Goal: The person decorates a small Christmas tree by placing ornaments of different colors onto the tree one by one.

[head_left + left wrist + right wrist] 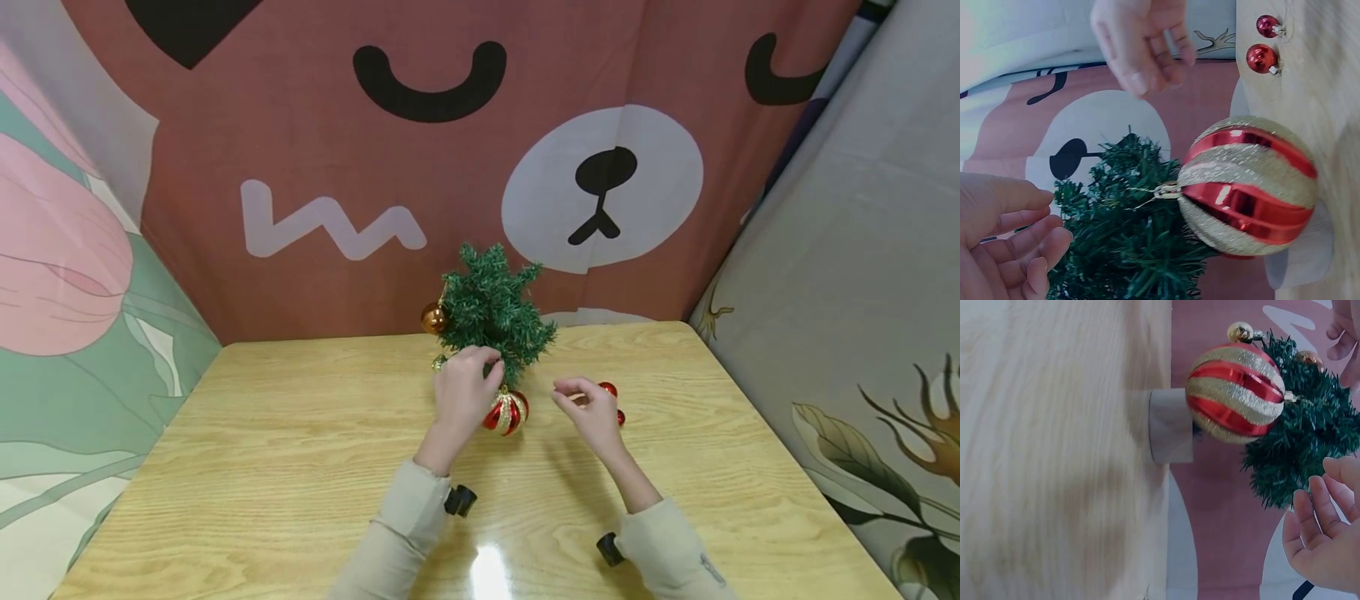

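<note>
A small artificial Christmas tree [491, 304] stands near the back of the table. From its front hangs a large bauble [1247, 187] with red and glittery gold stripes, its gold cap and string caught among the branches. My left hand [463, 387] is at the tree's front, just above the striped bauble, with relaxed fingers around nothing. To the right of the tree is my right hand [592, 412], its fingers loosely bent and nothing in them. A copper bauble [433, 318] and a small gold bauble [1240, 331] hang on the tree's left side.
Two small red baubles, a brighter one [1262, 59] and a darker one [1268, 26], lie on the wooden table [300, 467] right of the tree. The tree's pale round base [1169, 427] sits under the striped bauble. A printed curtain [337, 150] hangs behind.
</note>
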The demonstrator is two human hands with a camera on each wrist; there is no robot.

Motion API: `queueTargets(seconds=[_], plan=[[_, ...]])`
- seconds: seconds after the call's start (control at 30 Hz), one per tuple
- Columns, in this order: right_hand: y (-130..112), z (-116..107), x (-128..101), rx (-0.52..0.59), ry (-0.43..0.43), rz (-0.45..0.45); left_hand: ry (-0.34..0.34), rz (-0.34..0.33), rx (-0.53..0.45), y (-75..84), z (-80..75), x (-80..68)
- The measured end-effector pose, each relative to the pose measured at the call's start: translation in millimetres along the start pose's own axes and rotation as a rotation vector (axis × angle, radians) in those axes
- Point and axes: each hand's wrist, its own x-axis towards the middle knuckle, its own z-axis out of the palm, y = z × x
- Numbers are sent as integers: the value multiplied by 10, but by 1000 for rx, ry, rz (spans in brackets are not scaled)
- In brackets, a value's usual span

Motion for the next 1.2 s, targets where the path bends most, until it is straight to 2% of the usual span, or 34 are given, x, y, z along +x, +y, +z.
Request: queueTargets(seconds=[0.2, 0.43, 0.5, 0.77, 0.83, 0.97, 1.13, 1.2], plan=[[102, -100, -58, 22, 0, 50, 25, 13, -21, 1, -68, 100], [510, -156, -100, 58, -13, 79, 55, 30, -37, 22, -168, 278], [556, -174, -112, 61, -20, 109, 64, 37, -33, 22, -188, 333], [359, -289, -136, 92, -9, 233, 56, 18, -8, 27, -263, 496], [396, -318, -137, 98, -5, 260, 49, 11, 5, 31, -279, 529], [637, -372, -150, 105, 11, 254, 6, -7, 29, 31, -284, 584], [1142, -435, -165, 150, 46, 192, -52, -38, 52, 27, -264, 640], [1273, -472, -163, 161, 48, 182, -68, -52, 62, 22, -253, 661]])
